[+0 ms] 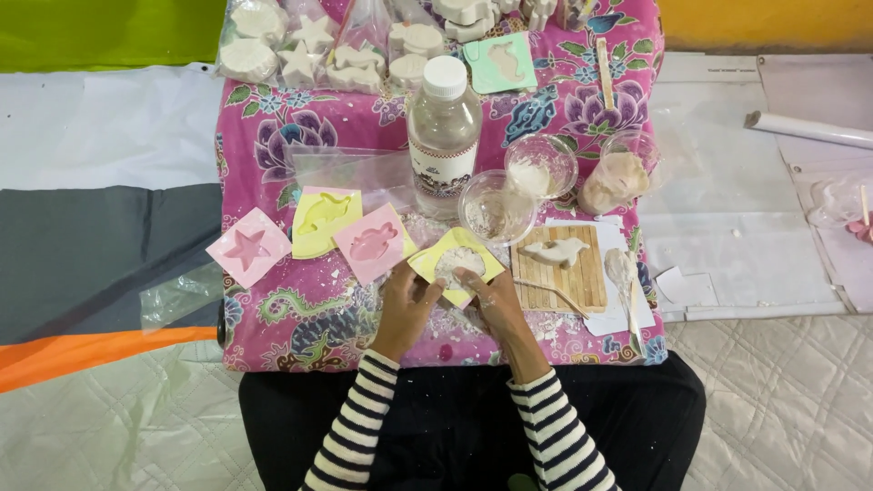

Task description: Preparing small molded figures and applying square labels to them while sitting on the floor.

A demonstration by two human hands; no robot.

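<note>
Top casts [464, 9] cut by edge

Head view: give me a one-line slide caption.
Both hands, left hand and right hand, grip a yellow square mould filled with white plaster, beside a pink star mould on floral cloth.

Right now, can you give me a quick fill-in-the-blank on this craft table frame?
1. Both hands, left hand and right hand, hold a ____ mould filled with white plaster.
2. The pink mould at far left has a ____ shape.
3. The white dolphin cast lies on a mat of wooden ____.
4. The clear bottle has a ____ cap.

Missing words: yellow; star; sticks; white
</note>
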